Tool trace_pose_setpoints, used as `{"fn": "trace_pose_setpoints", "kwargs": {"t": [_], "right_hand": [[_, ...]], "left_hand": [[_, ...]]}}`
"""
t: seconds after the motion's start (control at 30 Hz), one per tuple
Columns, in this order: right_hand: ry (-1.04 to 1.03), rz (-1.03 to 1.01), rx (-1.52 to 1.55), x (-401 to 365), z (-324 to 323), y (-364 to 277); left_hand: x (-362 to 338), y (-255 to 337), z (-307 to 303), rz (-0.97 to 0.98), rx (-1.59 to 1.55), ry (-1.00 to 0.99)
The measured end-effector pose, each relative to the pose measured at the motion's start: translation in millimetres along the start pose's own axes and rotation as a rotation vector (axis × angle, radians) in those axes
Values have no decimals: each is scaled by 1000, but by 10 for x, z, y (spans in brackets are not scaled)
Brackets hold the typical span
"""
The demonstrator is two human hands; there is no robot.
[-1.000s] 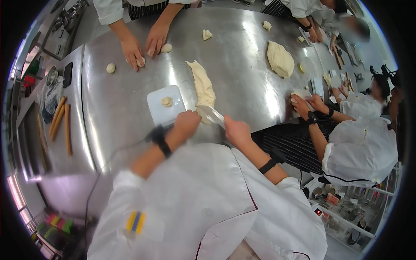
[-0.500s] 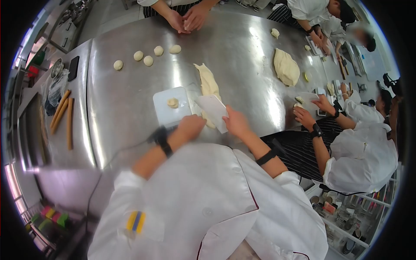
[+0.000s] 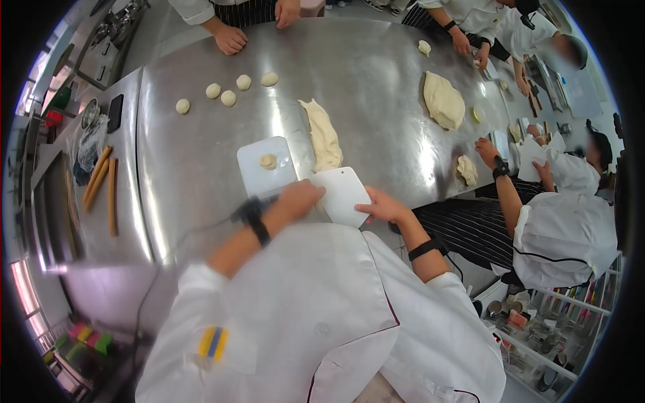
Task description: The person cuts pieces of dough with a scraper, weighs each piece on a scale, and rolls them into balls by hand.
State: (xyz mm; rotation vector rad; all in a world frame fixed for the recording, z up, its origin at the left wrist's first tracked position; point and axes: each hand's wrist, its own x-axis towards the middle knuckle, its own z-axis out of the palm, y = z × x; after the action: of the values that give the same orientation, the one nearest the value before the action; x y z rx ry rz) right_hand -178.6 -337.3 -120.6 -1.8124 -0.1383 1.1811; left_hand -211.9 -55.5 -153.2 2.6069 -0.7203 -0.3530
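So the right hand (image 3: 381, 204) had a grip on a white scraper (image 3: 344, 196), thumb over its near edge, with the flat face showing. The left hand (image 3: 300, 199) was curled up right at the scraper's other side. Couldn't tell if it was pinching any dough, since the fingers were blurry and kinda tucked in.

Just past the scraper lay the long dough strip (image 3: 323, 139), running away across the table (image 3: 376, 154). Its near end was right by the blade, but I couldn't tell if they touched. Beside it, a small dough piece (image 3: 268, 161) sat on a white tray (image 3: 250, 180). So I'd call it partway: one small lump was off on its own, but most of the dough there was in one long length.

The left hand and scraper blocked the view of whatever was under them, and the tray was close by the left hand, so not much elbow room on that side.

Further out were five smooth dough balls (image 3: 228, 99), with a co-worker's hand (image 3: 230, 40) beyond them. Off right was a big dough slab (image 3: 443, 101); far left, three wooden rods (image 3: 112, 198) and a black phone (image 3: 115, 112).
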Motion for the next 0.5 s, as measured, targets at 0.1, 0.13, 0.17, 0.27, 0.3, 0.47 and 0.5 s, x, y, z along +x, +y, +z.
{"fn": "trace_pose_setpoints", "kwargs": {"t": [0.1, 0.13, 0.17, 0.27, 0.3, 0.47, 0.5], "right_hand": [[13, 25, 126, -78, -81, 20], [38, 20, 180, -156, -134, -76], [66, 18, 234, -233, -173, -121], [103, -75, 388, -362, -274, -89], [109, -78, 391, -390, -324, 25], [310, -533, 1020, -489, -206, 270], [324, -522, 1094, -490, -184, 363]], "left_hand": [[27, 15, -137, 136, 12, 85], [57, 42, -231, 165, -16, 234], [71, 79, -309, 195, -46, 382], [116, 151, -498, 22, -320, 649], [107, 159, -530, -92, -440, 658], [97, -2, -427, -172, -943, 814], [111, -8, -463, -181, -1022, 945]]}}
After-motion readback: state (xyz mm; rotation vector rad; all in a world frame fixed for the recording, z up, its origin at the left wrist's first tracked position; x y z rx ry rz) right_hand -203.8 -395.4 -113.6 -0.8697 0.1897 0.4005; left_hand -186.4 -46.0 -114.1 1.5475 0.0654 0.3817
